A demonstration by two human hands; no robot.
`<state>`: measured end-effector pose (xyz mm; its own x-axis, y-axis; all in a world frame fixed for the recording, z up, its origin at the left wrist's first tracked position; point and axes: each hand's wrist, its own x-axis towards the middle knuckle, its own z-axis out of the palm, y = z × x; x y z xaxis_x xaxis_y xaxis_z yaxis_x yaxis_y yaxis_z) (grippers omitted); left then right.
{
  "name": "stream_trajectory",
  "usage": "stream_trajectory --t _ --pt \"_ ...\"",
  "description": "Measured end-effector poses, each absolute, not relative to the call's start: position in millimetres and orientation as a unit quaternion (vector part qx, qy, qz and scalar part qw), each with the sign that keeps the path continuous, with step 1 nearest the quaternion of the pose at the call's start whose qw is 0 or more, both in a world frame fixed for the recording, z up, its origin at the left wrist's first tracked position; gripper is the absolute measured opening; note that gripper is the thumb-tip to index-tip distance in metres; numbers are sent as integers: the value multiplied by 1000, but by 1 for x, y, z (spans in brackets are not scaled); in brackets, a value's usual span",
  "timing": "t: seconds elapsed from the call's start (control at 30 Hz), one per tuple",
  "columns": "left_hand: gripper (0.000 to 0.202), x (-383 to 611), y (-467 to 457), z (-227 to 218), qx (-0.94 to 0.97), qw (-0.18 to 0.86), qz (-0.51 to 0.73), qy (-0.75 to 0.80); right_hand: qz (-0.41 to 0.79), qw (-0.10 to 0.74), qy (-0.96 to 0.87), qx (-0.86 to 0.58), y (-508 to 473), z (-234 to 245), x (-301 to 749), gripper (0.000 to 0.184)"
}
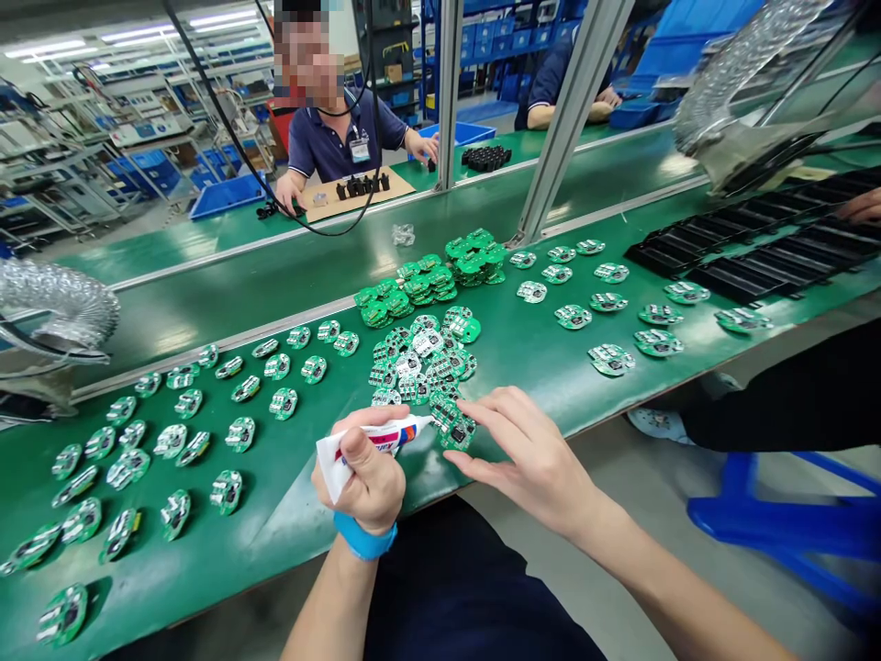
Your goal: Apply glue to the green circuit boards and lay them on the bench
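My left hand, a blue band at its wrist, is wrapped round a white glue tube with red and orange print. The tube's nozzle points right, to the edge of a round green circuit board. Thumb and fingers of my right hand hold that board at its edges, at the near side of a loose pile of similar boards. Whether any glue is on the board is too small to see.
Stacked green panels stand behind the pile. Several separate boards lie left and right on the green bench. Black trays lie far right. A co-worker sits opposite, beyond metal posts. A blue stool stands right.
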<state>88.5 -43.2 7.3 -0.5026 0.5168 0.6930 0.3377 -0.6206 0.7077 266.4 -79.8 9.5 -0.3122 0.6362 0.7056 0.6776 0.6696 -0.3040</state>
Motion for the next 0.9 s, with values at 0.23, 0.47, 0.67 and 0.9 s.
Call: stream_trajectory --t 0.23,0.47,0.67,0.9 --pt "52 93 -44 14 491 49 761 421 -16 431 -807 -403 -82 11 267 43" --pt "44 105 -51 17 503 66 779 370 -14 429 -808 -404 -83 10 264 44" --pt "49 97 -45 13 506 27 751 423 -16 423 -812 -402 -86 10 265 45" --pt "52 96 -43 21 491 32 757 429 25 444 -802 -398 -85 10 266 46"
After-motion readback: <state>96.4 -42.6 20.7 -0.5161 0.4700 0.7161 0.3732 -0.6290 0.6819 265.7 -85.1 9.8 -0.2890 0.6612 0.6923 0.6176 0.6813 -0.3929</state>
